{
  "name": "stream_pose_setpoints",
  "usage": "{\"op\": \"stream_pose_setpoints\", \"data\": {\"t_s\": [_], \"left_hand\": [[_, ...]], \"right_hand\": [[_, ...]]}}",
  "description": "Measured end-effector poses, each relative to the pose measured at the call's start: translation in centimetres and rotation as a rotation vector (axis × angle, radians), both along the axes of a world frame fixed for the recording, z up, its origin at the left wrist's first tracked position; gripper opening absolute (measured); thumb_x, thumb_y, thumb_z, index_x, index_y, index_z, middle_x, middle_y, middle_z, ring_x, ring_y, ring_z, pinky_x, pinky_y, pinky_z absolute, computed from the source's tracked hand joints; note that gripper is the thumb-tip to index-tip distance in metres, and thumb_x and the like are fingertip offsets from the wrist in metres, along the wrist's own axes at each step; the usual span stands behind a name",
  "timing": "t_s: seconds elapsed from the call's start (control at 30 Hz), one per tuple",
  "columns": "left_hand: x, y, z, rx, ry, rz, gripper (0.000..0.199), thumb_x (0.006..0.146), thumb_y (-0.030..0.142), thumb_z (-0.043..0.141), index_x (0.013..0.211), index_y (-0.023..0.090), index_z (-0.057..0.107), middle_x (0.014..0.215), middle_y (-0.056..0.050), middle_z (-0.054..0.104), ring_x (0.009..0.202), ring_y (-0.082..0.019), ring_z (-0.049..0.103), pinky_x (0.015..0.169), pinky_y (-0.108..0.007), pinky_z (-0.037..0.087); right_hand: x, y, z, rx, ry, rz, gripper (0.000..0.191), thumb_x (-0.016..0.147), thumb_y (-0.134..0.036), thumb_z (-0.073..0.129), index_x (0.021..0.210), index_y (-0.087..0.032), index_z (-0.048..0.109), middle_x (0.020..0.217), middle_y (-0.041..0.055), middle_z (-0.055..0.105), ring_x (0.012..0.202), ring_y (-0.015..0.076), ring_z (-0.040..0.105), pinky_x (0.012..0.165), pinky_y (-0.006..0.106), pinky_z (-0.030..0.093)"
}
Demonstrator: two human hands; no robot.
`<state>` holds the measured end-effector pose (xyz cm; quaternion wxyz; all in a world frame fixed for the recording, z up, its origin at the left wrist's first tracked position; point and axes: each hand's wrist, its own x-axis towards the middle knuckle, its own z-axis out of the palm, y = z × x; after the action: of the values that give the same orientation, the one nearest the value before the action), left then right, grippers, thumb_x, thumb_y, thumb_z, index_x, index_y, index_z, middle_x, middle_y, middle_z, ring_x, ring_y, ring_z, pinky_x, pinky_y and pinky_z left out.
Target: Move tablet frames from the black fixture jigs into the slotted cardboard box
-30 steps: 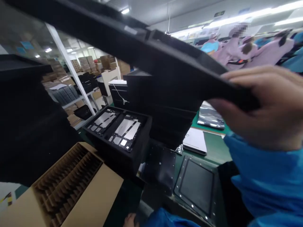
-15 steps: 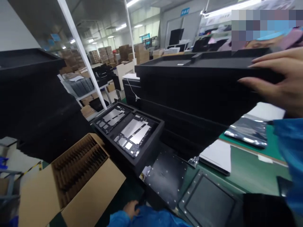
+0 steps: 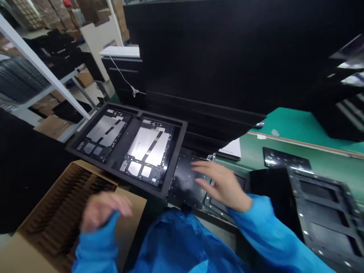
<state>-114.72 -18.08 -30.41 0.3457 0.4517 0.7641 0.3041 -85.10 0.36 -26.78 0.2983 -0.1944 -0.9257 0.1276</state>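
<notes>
My right hand point(image 3: 222, 184) is open, fingers stretched to the left, above a black plate with small studs point(image 3: 186, 182); nothing shows in it. Blurred by motion, my left hand point(image 3: 105, 210) hovers over an open cardboard box point(image 3: 133, 204), its fingers loosely extended and no object visible in them. Between the hands and farther back lies a black foam tray point(image 3: 178, 153). Its two compartments each hold a tablet-like panel with silver plates and dark ribbon strips, the left panel point(image 3: 104, 132) and the right panel point(image 3: 149, 148).
A tall stack of black trays point(image 3: 216, 57) rises behind the plate. Another dark stack point(image 3: 25, 170) stands at the left. On the right are a framed black fixture point(image 3: 327, 208), a glossy dark panel point(image 3: 287, 159) and a green mat point(image 3: 295, 125). A white post point(image 3: 45, 68) crosses the upper left.
My view has tilted down. My right hand has left the top edge of the tray stack and come down over the studded plate. My left hand has moved left, over the box.
</notes>
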Motion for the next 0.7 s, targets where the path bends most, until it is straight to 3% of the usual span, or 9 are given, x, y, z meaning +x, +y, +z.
{"op": "stream_pose_setpoints", "data": {"t_s": [0.07, 0.1, 0.13, 0.23, 0.3, 0.4, 0.57, 0.7], "left_hand": [[-4.9, 2.8, 3.4, 0.300, 0.330, 0.371, 0.075, 0.080, 0.072, 0.014, 0.108, 0.025, 0.065, 0.098, -0.006, 0.070, 0.095, -0.026, 0.065, 0.090, -0.045, 0.051], [-7.0, 4.5, 4.4, 0.304, 0.411, 0.418, 0.067, 0.081, 0.068, 0.028, 0.115, 0.020, 0.061, 0.111, -0.008, 0.067, 0.106, -0.027, 0.061, 0.099, -0.045, 0.045], [-8.7, 6.2, 5.1, 0.271, 0.499, 0.451, 0.062, 0.081, 0.061, 0.039, 0.117, 0.015, 0.060, 0.117, -0.011, 0.065, 0.113, -0.029, 0.056, 0.105, -0.046, 0.039], [-11.6, 9.7, 5.3, -0.052, 0.827, 0.453, 0.051, 0.083, 0.044, 0.044, 0.117, 0.009, 0.059, 0.124, -0.019, 0.059, 0.120, -0.035, 0.050, 0.104, -0.049, 0.037], [-12.3, 10.5, 4.7, -0.186, 0.927, 0.435, 0.045, 0.086, 0.042, 0.044, 0.113, 0.012, 0.061, 0.123, -0.020, 0.058, 0.118, -0.035, 0.050, 0.100, -0.048, 0.040], [-12.5, 10.4, 4.2, -0.247, 0.941, 0.423, 0.041, 0.087, 0.046, 0.045, 0.106, 0.015, 0.063, 0.119, -0.018, 0.059, 0.116, -0.034, 0.051, 0.097, -0.045, 0.040], [-12.8, 10.0, 4.1, -0.275, 0.876, 0.447, 0.059, 0.088, 0.056, 0.043, 0.124, 0.010, 0.053, 0.121, -0.020, 0.057, 0.116, -0.034, 0.050, 0.098, -0.044, 0.039], [-12.4, 10.3, 4.1, -0.330, 0.904, 0.435, 0.068, 0.087, 0.062, 0.040, 0.117, 0.004, 0.058, 0.126, -0.025, 0.052, 0.120, -0.039, 0.046, 0.100, -0.047, 0.037]], "right_hand": [[-5.3, -1.0, -0.2, -0.037, -0.148, 0.203, 0.030, 0.092, -0.034, 0.050, 0.117, -0.021, 0.062, 0.121, 0.0109, 0.063, 0.111, 0.0236, 0.059, 0.091, 0.040, 0.052], [-7.8, -1.0, -0.1, -0.033, -0.220, 0.283, 0.034, 0.091, -0.037, 0.051, 0.119, -0.019, 0.061, 0.127, 0.0116, 0.060, 0.118, 0.0262, 0.054, 0.096, 0.043, 0.048], [-10.1, -0.9, 0.1, -0.029, -0.287, 0.363, 0.037, 0.090, -0.037, 0.052, 0.121, -0.018, 0.060, 0.132, 0.0116, 0.057, 0.122, 0.0284, 0.050, 0.099, 0.046, 0.045], [-14.4, 0.1, 0.2, -0.032, -0.453, 0.520, 0.047, 0.086, -0.037, 0.058, 0.128, -0.017, 0.056, 0.142, 0.0105, 0.047, 0.131, 0.0337, 0.040, 0.106, 0.053, 0.035], [-15.3, 0.7, 0.1, -0.042, -0.513, 0.532, 0.056, 0.082, -0.038, 0.061, 0.134, -0.018, 0.051, 0.147, 0.0105, 0.041, 0.135, 0.0364, 0.033, 0.109, 0.057, 0.028], [-15.3, 0.6, -0.1, -0.039, -0.550, 0.462, 0.068, 0.075, -0.039, 0.067, 0.136, -0.016, 0.048, 0.150, 0.0146, 0.036, 0.136, 0.0416, 0.029, 0.107, 0.060, 0.027], [-15.0, 0.0, -0.1, 0.043, -0.540, 0.451, 0.057, 0.077, -0.028, 0.063, 0.132, -0.016, 0.052, 0.146, 0.0142, 0.041, 0.131, 0.0392, 0.037, 0.105, 0.056, 0.031], [-14.6, 0.0, -0.5, 0.147, -0.543, 0.503, 0.056, 0.083, -0.034, 0.061, 0.135, -0.017, 0.049, 0.145, 0.0145, 0.043, 0.131, 0.0376, 0.037, 0.105, 0.055, 0.031]]}}
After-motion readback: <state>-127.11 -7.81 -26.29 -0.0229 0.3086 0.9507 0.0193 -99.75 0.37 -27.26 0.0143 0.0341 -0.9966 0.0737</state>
